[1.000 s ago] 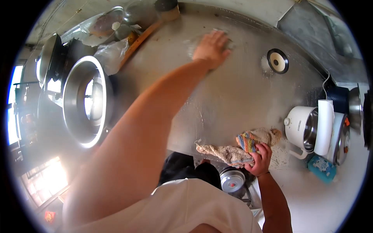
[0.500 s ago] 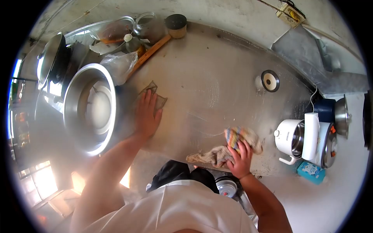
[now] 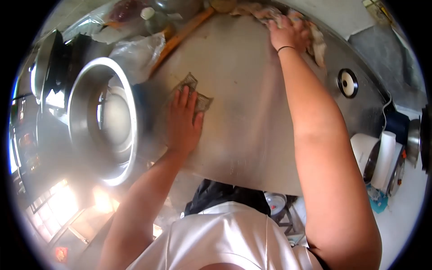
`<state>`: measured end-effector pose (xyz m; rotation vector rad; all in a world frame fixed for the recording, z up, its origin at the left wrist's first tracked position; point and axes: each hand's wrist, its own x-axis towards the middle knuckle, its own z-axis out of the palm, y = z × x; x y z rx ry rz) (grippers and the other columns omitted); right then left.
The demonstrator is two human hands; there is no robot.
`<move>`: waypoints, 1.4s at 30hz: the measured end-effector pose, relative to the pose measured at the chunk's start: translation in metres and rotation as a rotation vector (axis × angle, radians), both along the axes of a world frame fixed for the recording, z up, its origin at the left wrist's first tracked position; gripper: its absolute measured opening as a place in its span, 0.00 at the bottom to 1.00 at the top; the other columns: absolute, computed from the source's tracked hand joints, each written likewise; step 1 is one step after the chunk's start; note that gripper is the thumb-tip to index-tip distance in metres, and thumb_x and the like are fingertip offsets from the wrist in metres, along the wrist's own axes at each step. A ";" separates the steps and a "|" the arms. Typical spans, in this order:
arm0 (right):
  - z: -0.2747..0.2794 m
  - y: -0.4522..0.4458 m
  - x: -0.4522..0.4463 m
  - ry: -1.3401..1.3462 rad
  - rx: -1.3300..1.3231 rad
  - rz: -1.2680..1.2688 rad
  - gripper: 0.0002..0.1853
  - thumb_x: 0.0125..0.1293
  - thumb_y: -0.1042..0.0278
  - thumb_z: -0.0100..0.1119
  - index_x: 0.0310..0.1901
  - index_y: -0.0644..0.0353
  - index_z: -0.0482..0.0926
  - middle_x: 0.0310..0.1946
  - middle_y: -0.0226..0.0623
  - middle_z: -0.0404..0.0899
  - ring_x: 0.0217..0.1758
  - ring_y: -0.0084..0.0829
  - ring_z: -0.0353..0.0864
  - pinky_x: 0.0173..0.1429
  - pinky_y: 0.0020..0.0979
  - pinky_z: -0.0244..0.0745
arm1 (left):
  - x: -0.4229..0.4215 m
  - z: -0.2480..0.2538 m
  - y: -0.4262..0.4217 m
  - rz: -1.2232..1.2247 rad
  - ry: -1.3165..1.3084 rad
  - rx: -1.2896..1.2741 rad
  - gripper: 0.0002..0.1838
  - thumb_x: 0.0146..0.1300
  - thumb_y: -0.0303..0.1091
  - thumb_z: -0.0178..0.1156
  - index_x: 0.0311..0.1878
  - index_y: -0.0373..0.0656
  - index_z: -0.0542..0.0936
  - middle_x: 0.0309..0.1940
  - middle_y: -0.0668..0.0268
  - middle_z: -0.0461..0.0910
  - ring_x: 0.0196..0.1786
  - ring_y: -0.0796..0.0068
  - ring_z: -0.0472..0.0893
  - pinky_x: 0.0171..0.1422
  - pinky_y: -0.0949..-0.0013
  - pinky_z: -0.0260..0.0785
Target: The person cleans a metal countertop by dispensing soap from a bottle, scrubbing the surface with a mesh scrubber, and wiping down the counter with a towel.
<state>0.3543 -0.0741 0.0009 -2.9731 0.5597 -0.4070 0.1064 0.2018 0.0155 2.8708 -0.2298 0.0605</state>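
Note:
My left hand (image 3: 184, 119) lies flat on the metal tabletop (image 3: 243, 121), fingers stretched forward. Under its fingertips is a dark piece of mesh cloth (image 3: 203, 102), partly covered by the hand. At the far edge of the table, my right hand (image 3: 288, 32) presses down on a crumpled, patterned rag (image 3: 318, 47), fingers bent into it. The rag spreads out to both sides of that hand along the edge, by the wall. Faint wet streaks show on the metal between the hands.
A large metal basin (image 3: 133, 135) stands left of my left hand. Behind it are a plastic bag (image 3: 135, 56) and a wooden handle (image 3: 182, 38). A round black-rimmed lid (image 3: 348, 83) lies at right, near a white pot (image 3: 363, 148) and a paper roll (image 3: 384, 157).
My right hand has carried the rag from the table's near edge to its far edge. My left hand stays on the mesh cloth. The view has shifted.

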 end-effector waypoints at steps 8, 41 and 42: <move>0.002 0.051 -0.178 -0.233 0.246 0.742 0.13 0.52 0.50 0.69 0.36 0.46 0.85 0.56 0.35 0.73 0.66 0.48 0.63 0.65 0.54 0.61 | 0.014 -0.030 0.010 0.097 -0.206 0.033 0.26 0.73 0.34 0.47 0.74 0.48 0.64 0.76 0.59 0.58 0.77 0.53 0.58 0.76 0.51 0.52; 0.049 -0.147 -0.481 0.051 0.173 0.362 0.23 0.56 0.59 0.68 0.52 0.59 0.76 0.61 0.51 0.66 0.66 0.57 0.63 0.66 0.54 0.63 | -0.034 -0.003 -0.074 -0.098 0.029 0.200 0.30 0.70 0.44 0.55 0.74 0.55 0.64 0.76 0.63 0.58 0.79 0.59 0.54 0.80 0.58 0.49; 0.042 -0.143 -0.466 0.012 0.247 0.437 0.20 0.60 0.57 0.65 0.51 0.55 0.77 0.61 0.50 0.68 0.64 0.52 0.67 0.63 0.51 0.66 | -0.038 0.004 -0.082 -0.076 0.025 0.211 0.30 0.70 0.44 0.55 0.74 0.55 0.64 0.76 0.63 0.58 0.79 0.59 0.54 0.80 0.58 0.49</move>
